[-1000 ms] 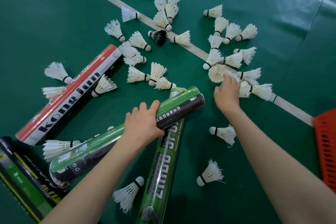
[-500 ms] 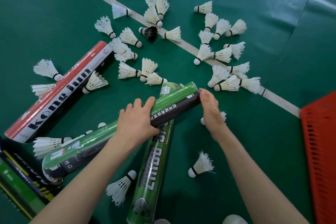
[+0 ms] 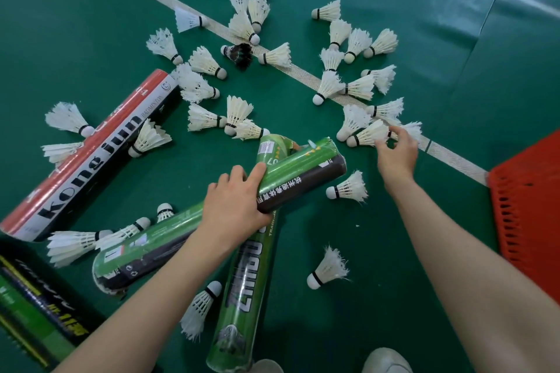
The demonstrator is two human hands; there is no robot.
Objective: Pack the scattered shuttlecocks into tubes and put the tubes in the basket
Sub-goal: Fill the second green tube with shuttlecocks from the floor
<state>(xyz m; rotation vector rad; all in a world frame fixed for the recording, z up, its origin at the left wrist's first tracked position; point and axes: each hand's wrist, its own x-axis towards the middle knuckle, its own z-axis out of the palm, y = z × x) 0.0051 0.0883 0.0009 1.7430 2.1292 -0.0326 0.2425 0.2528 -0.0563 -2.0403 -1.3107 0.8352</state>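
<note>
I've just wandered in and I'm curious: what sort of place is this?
Most likely an indoor badminton court: a green sports floor crossed by a white boundary line, with many feather shuttlecocks and shuttlecock tubes lying scattered on it.

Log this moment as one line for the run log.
left hand holds green tube | right hand pinches shuttlecock feathers | orange basket at right, contents hidden | other shuttlecocks scattered

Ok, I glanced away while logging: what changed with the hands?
The right hand left the mouth of the green tube and reached back to the court line, where it now pinches a shuttlecock by its skirt. The left hand kept gripping the tube; the red tube and orange basket stayed put.
</note>
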